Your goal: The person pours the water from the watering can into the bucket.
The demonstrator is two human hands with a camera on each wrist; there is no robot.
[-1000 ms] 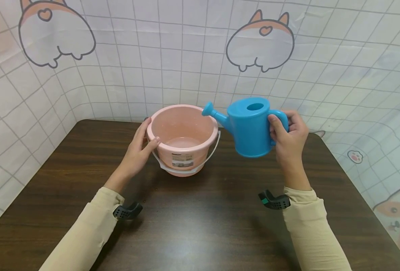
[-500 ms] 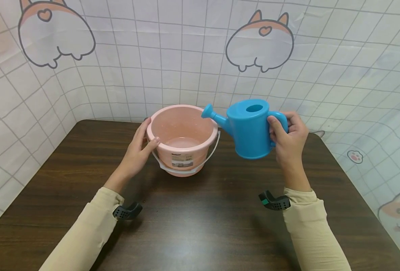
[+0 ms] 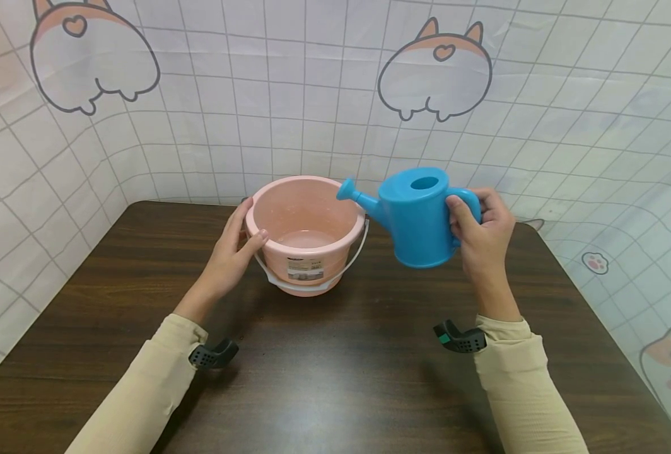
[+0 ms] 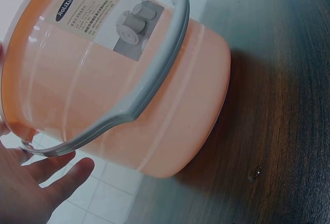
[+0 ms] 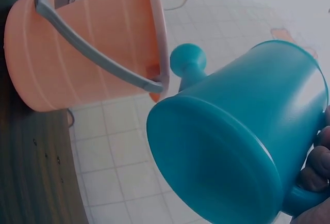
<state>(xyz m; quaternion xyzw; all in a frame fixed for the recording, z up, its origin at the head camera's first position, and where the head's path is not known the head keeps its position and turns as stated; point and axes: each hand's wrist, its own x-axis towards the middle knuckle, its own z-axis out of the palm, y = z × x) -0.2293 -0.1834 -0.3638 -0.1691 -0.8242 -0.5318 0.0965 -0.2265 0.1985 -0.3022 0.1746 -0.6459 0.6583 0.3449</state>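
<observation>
A pink bucket [image 3: 307, 265] stands upright on the dark wooden table, its pale handle [image 3: 318, 287] hanging down over the labelled front. My left hand [image 3: 230, 255] holds the bucket at its left rim, thumb over the edge and fingers along the side. In my right hand [image 3: 485, 230], a blue watering can [image 3: 420, 217] is gripped by its handle and held up above the table. Its spout, tilted slightly down, overlaps the bucket's right rim in the head view. The right wrist view shows the underside of the can [image 5: 216, 162] beside the bucket.
The brown table [image 3: 324, 378] reaches forward beneath both sleeved arms. Behind and at both sides hangs a white gridded cloth [image 3: 227, 94] with cartoon dogs. A black strap device [image 3: 213, 354] sits on each wrist.
The watering can has lowered slightly and shifted a little left, with its spout tip dropping a bit. The left hand and the bucket stay put.
</observation>
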